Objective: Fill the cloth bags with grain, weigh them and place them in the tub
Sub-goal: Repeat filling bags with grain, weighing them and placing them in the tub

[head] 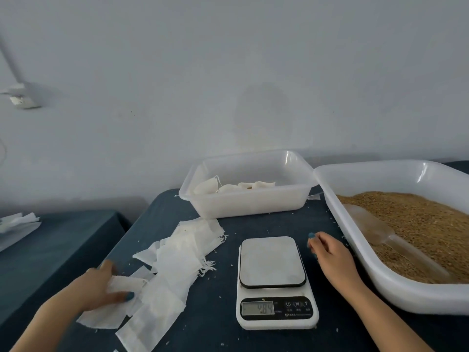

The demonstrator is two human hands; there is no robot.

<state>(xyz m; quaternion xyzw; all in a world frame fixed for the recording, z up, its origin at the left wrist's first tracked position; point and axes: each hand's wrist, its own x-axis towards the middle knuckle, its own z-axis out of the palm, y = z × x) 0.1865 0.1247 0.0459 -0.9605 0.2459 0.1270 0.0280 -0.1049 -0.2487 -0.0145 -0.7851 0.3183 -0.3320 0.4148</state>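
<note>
Cloth bags [177, 252] overlap; left hand [99, 288] pinches one bag [127, 284], right hand [330, 252] hangs loosely curled, empty. Thin neighbours could cling and lift too.

Noted on white rectangular digital kitchen scale [276, 283]: grey display [257, 308] digits blurred, ending "84"; button marks "M", "T"; smaller print illegible.

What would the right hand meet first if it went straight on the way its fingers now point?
The right hand would probably meet the front wall of the smaller tub, passing just beyond the scale; depth is unclear.
</note>
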